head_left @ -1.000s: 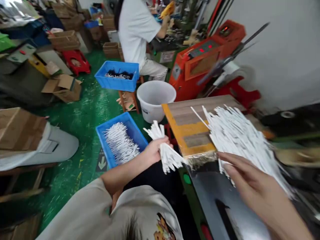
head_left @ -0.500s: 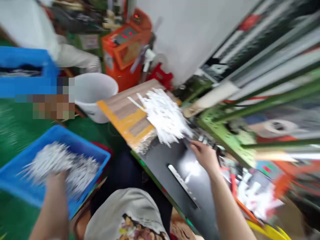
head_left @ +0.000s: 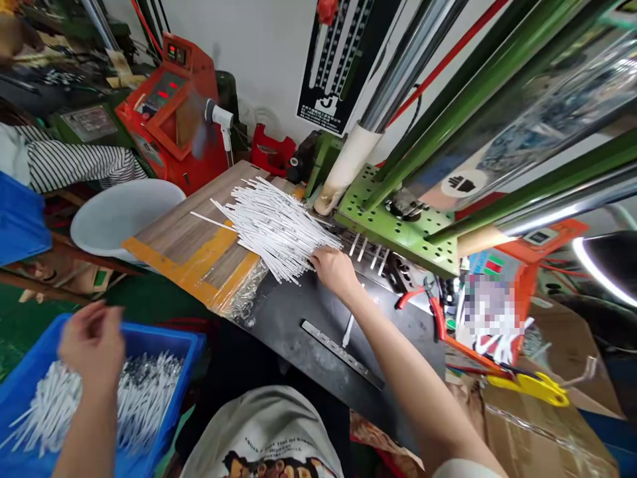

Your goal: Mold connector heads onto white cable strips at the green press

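My left hand (head_left: 94, 342), slightly blurred, is raised over the near side of a blue bin (head_left: 192, 345). Its fingers are loosely curled and apart, with nothing visible in them. Many thin white strips (head_left: 144, 405) with greyish ends lie in the bin. My right hand (head_left: 336, 271) reaches across the dark worktop, its fingertips closed on the right-hand ends of a heap of similar white strips (head_left: 271, 229). That heap lies partly on a wood-grain board (head_left: 179, 229) edged with yellow tape. A single white strip (head_left: 348, 328) rests under my right forearm.
A green press plate (head_left: 398, 219) with rods stands behind the worktop. In front lies a slotted metal bar (head_left: 343, 355). Red-handled pliers (head_left: 435, 309) are at right. A white tub (head_left: 124, 216) and an orange machine (head_left: 174, 126) stand back left, by another person's striped sleeve (head_left: 79, 162).
My left hand has risen off the strips in the blue bin. My right hand stays at the heap's right edge. The view has turned to the right.
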A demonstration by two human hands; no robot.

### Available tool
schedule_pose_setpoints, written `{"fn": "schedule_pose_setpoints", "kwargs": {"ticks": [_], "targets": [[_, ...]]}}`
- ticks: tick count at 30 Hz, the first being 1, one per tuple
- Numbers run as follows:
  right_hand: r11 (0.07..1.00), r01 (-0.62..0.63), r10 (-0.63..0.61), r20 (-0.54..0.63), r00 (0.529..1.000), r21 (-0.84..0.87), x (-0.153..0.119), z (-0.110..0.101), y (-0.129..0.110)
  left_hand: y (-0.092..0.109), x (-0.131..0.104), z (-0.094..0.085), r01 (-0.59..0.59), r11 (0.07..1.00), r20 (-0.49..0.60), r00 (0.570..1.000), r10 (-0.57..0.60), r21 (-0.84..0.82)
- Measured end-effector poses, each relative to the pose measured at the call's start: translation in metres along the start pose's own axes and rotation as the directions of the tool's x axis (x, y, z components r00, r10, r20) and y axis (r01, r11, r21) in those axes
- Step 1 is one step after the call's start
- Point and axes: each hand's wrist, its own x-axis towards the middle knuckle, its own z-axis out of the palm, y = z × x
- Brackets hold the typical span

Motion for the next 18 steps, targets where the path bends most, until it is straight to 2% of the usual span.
{"fn": "schedule_pose_setpoints", "kwargs": {"ticks": [1, 2, 3, 4, 6, 8, 10, 12, 14, 18], "targets": [[1.0, -0.001, 0.001, 0.01, 1.0, -0.004, -0.001, -0.002, -0.004, 0.006, 0.011, 0.01, -0.052, 0.998, -0.088, 0.995, 0.054, 0.026], [1.0, 0.001, -0.001, 0.02, 1.0, -0.007, -0.005, -0.004, -0.009, 0.015, 0.024, 0.022, -0.128, 0.991, -0.115, 0.984, 0.132, 0.046], [1.0, 0.007, -0.007, 0.032, 0.999, -0.008, -0.009, -0.006, -0.013, 0.026, 0.038, 0.037, -0.211, 0.976, -0.049, 0.976, 0.213, 0.043], [1.0, 0.018, -0.018, 0.044, 0.999, -0.007, -0.014, -0.008, -0.017, 0.037, 0.051, 0.053, -0.301, 0.953, 0.085, 0.951, 0.299, 0.018], [0.998, 0.055, -0.055, 0.068, 0.996, 0.004, -0.025, -0.008, -0.025, 0.06, 0.078, 0.087, -0.522, 0.853, 0.345, 0.797, 0.495, -0.018], [0.996, 0.089, -0.091, 0.087, 0.992, 0.021, -0.033, -0.005, -0.034, 0.076, 0.099, 0.118, -0.654, 0.756, 0.467, 0.66, 0.588, -0.027], [0.995, 0.09, -0.093, 0.097, 0.991, 0.033, -0.038, 0.0, -0.043, 0.083, 0.113, 0.14, -0.716, 0.698, 0.51, 0.59, 0.626, -0.029], [0.998, 0.05, -0.053, 0.098, 0.994, 0.037, -0.039, 0.005, -0.047, 0.083, 0.12, 0.153, -0.763, 0.646, 0.54, 0.534, 0.651, -0.023], [0.999, -0.008, 0.004, 0.098, 0.995, 0.041, -0.042, 0.007, -0.044, 0.082, 0.125, 0.158, -0.815, 0.579, 0.564, 0.481, 0.671, 0.006], [0.993, -0.117, 0.114, 0.119, 0.986, 0.021, -0.074, -0.004, -0.015, 0.091, 0.128, 0.162, -0.869, 0.494, 0.572, 0.413, 0.709, 0.016]]}}
